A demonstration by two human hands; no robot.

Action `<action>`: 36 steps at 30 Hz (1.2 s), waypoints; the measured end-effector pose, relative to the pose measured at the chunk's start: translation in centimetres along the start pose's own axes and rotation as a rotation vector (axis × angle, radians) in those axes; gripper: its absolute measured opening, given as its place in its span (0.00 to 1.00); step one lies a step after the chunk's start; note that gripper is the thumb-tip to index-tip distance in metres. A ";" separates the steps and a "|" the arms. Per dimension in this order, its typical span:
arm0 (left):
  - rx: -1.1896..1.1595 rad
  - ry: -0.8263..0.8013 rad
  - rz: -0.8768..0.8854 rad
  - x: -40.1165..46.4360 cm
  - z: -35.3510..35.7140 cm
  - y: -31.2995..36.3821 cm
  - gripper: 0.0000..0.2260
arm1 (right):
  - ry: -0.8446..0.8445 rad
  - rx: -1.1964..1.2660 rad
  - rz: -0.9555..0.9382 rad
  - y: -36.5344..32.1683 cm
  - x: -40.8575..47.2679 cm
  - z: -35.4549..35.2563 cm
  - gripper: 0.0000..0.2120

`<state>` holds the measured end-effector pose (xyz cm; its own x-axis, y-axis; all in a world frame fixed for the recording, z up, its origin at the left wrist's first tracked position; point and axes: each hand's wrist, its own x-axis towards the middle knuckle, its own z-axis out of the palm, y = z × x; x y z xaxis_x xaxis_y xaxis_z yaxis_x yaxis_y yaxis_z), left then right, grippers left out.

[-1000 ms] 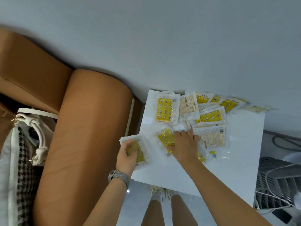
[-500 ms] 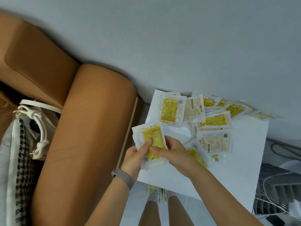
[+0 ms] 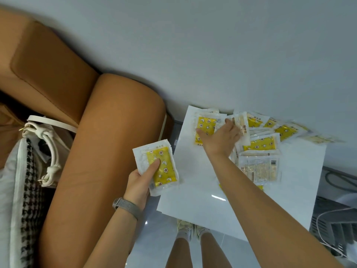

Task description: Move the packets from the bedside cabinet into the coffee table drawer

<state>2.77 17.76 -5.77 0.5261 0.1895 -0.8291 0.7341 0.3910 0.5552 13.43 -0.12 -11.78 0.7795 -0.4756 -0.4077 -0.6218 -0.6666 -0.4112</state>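
Gathering stage, left to right: left hand (image 3: pixel 141 180) gripping collected yellow packets (image 3: pixel 161 167); right hand (image 3: pixel 220 136), fingers extended, reaching onto another packet (image 3: pixel 204 128); many packets (image 3: pixel 260 144) remaining on white bedside cabinet (image 3: pixel 195 198); drawer unseen.

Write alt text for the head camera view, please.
The left hand holds a yellow packet while the right hand reaches onto more packets scattered over a white bedside cabinet beside a tan sofa arm.
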 end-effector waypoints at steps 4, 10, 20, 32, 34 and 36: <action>0.067 0.016 0.014 0.3 -0.8 -0.2 0.13 | 0.069 -0.185 -0.113 0.1 -0.6 1.4 0.48; 0.112 0.003 -0.002 0.6 -1.3 -0.3 0.11 | 0.078 -0.098 -0.184 0.4 -0.3 1.6 0.50; 0.108 -0.005 -0.007 0.3 -0.4 -0.4 0.08 | -0.111 -0.008 -0.280 1.2 0.5 -0.6 0.32; 0.119 -0.049 -0.037 0.5 1.4 -1.2 0.07 | -0.287 0.395 0.116 13.3 -6.2 -10.1 0.21; 0.115 -0.068 -0.047 0.2 1.9 -1.5 0.09 | -0.319 0.065 -0.054 15.1 -7.1 -8.9 0.16; 0.126 -0.085 -0.050 -0.1 2.4 -1.7 0.08 | -0.277 -0.079 -0.169 16.3 -8.1 -6.9 0.16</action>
<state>2.50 14.93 -6.49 0.5178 0.0935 -0.8504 0.8058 0.2806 0.5215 -2.49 -11.15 -9.57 0.8138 -0.1881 -0.5498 -0.4695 -0.7703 -0.4315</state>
